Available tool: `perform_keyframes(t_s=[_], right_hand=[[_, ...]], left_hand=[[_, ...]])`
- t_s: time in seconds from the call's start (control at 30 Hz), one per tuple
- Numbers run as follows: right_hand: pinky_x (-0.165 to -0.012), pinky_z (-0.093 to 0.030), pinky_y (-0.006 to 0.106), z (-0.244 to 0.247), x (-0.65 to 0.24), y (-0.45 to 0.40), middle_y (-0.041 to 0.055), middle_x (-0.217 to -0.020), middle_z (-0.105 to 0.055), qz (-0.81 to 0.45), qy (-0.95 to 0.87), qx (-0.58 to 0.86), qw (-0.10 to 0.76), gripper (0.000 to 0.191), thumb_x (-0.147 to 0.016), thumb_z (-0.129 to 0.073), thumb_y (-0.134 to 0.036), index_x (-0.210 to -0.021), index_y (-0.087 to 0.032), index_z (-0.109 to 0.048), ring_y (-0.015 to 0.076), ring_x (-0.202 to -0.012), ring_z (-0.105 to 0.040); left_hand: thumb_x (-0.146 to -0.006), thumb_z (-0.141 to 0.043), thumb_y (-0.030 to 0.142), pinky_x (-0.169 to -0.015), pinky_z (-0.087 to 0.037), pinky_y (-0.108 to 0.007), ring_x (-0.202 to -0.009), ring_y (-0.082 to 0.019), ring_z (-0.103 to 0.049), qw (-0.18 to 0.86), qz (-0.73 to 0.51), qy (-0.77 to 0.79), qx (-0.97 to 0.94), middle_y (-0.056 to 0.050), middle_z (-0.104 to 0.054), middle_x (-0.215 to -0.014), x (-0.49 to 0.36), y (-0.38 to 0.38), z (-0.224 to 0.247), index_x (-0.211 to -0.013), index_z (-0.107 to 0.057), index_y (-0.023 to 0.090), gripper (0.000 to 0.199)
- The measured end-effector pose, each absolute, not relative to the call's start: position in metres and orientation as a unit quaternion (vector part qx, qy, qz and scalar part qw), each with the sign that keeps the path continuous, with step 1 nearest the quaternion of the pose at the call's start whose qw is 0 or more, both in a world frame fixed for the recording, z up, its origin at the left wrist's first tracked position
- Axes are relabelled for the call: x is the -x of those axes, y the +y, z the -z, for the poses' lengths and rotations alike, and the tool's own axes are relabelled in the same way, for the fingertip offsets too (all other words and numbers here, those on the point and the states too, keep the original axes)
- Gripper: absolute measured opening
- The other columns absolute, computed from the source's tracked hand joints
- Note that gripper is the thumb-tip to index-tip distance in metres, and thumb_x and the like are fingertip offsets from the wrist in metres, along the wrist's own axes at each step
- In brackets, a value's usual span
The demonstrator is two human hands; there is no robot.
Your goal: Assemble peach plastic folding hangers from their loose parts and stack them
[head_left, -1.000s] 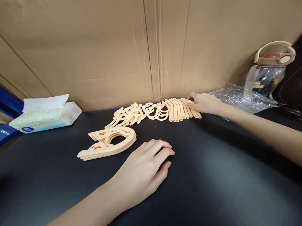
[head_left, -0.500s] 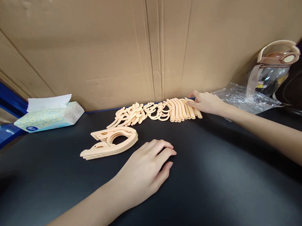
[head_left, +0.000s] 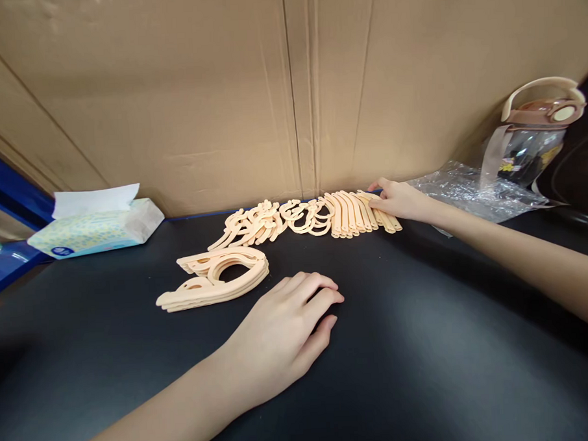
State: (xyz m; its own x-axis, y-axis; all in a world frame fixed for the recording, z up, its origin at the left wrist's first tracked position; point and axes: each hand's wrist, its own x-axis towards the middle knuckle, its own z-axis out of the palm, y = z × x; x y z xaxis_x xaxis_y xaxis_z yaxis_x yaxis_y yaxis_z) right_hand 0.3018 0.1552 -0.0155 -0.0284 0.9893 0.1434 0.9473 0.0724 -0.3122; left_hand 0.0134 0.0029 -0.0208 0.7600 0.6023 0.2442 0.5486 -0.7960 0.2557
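My left hand [head_left: 292, 334] rests palm down on the black table, its fingers loosely bent, apart and holding nothing. Just beyond it to the left lies a stack of folded beige plastic hangers [head_left: 223, 290]. At the back, my right hand [head_left: 400, 199] has thumb and fingers around a curved beige hanger arm [head_left: 389, 223] at the right end of a row. The fingers partly cover the upper ends there. Several more hanger arms [head_left: 345, 215] lie side by side to its left. Beige hanger hooks [head_left: 303, 217] and other small curved pieces [head_left: 258, 223] form a loose pile further left.
A tissue pack [head_left: 97, 226] sits at the back left. Crumpled clear plastic [head_left: 473, 193] lies at the back right beside a drink bottle [head_left: 534, 138] with a brown lid. A cardboard wall [head_left: 211, 107] stands behind the black table [head_left: 427, 358].
My right hand has moved slightly to the right, and the hanger arms at the row's right end have shifted with it, fanning apart. My left hand has stayed put.
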Motion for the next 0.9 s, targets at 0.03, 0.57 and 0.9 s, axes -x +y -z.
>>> perform_keyframes(t_s=[0.03, 0.57, 0.9], right_hand=[[-0.066, -0.045, 0.031, 0.015, -0.302, 0.156, 0.0092, -0.086, -0.069, -0.072, -0.707, 0.682, 0.172, 0.043, -0.083, -0.054, -0.042, -0.117, -0.014, -0.056, 0.0236, -0.077, -0.064], [-0.076, -0.051, 0.035, 0.01, -0.298, 0.153, 0.0094, -0.09, -0.067, -0.177, -0.654, 0.632, 0.375, 0.034, -0.087, -0.045, -0.03, -0.117, -0.015, -0.05, 0.0226, -0.086, -0.064], [-0.067, -0.051, 0.03, -0.006, -0.285, 0.14, 0.0048, -0.081, -0.061, -0.231, -0.692, 0.57, 0.377, 0.034, -0.088, -0.042, -0.026, -0.12, -0.014, -0.049, 0.0154, -0.066, -0.06]], left_hand=[[-0.095, -0.042, 0.02, -0.088, -0.046, -0.038, -0.1, -0.02, -0.057, 0.085, -0.158, 0.308, -0.934, -0.004, -0.058, -0.118, -0.013, 0.003, 0.021, -0.111, -0.055, 0.021, 0.021], [-0.095, -0.041, 0.019, -0.089, -0.046, -0.038, -0.1, -0.02, -0.057, 0.084, -0.157, 0.309, -0.934, -0.005, -0.059, -0.118, -0.013, 0.003, 0.02, -0.111, -0.055, 0.021, 0.022], [-0.095, -0.042, 0.02, -0.09, -0.046, -0.036, -0.102, -0.019, -0.057, 0.086, -0.16, 0.309, -0.934, -0.005, -0.058, -0.12, -0.013, 0.002, 0.02, -0.112, -0.055, 0.021, 0.022]])
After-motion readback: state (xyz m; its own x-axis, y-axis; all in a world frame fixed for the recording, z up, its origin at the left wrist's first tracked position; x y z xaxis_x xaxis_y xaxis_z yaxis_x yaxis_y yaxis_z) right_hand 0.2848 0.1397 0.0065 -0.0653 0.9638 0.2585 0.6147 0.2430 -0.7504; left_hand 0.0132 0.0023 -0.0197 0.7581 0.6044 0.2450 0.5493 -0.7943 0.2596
